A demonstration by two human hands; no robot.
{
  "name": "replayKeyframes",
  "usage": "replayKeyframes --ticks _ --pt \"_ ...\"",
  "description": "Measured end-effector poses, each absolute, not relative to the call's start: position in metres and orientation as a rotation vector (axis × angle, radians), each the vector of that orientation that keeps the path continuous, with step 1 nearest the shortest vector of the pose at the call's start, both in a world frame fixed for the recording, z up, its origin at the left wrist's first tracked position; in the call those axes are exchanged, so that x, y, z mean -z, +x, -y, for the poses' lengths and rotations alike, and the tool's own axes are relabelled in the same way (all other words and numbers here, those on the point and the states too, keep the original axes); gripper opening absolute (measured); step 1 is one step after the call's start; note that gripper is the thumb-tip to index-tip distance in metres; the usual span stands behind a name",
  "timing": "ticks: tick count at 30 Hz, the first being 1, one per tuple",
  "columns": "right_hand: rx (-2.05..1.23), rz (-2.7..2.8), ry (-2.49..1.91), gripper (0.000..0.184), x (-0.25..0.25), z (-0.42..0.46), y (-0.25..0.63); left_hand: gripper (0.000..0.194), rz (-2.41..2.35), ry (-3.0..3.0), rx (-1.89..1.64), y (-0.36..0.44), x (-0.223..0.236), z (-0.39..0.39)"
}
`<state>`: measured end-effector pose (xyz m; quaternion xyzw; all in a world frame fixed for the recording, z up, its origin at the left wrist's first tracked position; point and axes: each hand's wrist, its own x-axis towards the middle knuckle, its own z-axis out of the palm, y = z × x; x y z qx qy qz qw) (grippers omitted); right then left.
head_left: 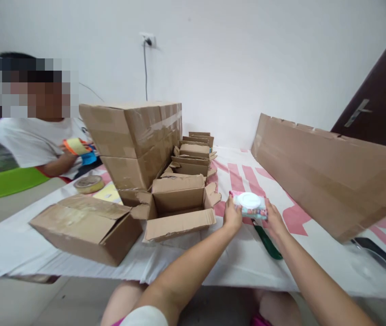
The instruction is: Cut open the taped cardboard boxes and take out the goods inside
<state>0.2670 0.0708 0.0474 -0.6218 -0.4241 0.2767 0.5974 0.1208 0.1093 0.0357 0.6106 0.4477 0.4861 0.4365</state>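
Note:
Between my two hands is a small pack of wet wipes (pixel 252 211) with a white oval lid and a colourful printed side. My left hand (pixel 233 213) grips its left end, and my right hand (pixel 273 219) grips its right end. Beneath the pack and partly hidden by my right hand lies a tool with a dark green handle (pixel 267 242); its kind is unclear. Left of my hands stands an open cardboard box (pixel 179 206) with its flaps spread; the part of its inside that shows holds nothing.
More open boxes (pixel 193 151) run back in a row beside stacked closed cartons (pixel 145 136). A closed carton (pixel 87 224) sits front left, near a tape roll (pixel 89 184). A large cardboard panel (pixel 322 167) stands right. At left, another person (pixel 40 140) holds something orange and blue.

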Motion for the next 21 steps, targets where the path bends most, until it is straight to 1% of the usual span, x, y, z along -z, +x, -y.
replayKeyframes --ticks 3,5,8,11,14,18,21 --pt "-0.812 0.906 -1.471 0.07 -0.028 -0.033 0.261 0.059 -1.056 1.552 -1.184 0.094 -0.014 -0.069" --pt "-0.965 0.758 -1.515 0.07 -0.008 -0.008 0.25 0.067 -0.982 1.645 -1.166 0.072 0.003 -0.041" --pt "-0.98 0.723 -1.568 0.087 0.017 0.014 0.227 0.074 -1.049 1.674 -1.133 0.039 0.019 -0.009" --pt "-0.963 0.926 -1.547 0.099 0.029 0.017 0.201 0.079 -1.176 1.668 -1.135 0.007 0.024 0.005" --pt "-1.028 1.126 -1.436 0.101 0.034 0.008 0.175 0.078 -1.287 1.679 -1.173 -0.027 0.028 0.007" --pt "-1.113 1.316 -1.149 0.102 0.044 -0.009 0.139 0.071 -1.457 1.651 -1.304 -0.07 0.042 -0.001" --pt "-1.079 1.403 -1.057 0.098 0.054 -0.023 0.122 0.067 -1.533 1.614 -1.409 -0.096 0.055 -0.012"
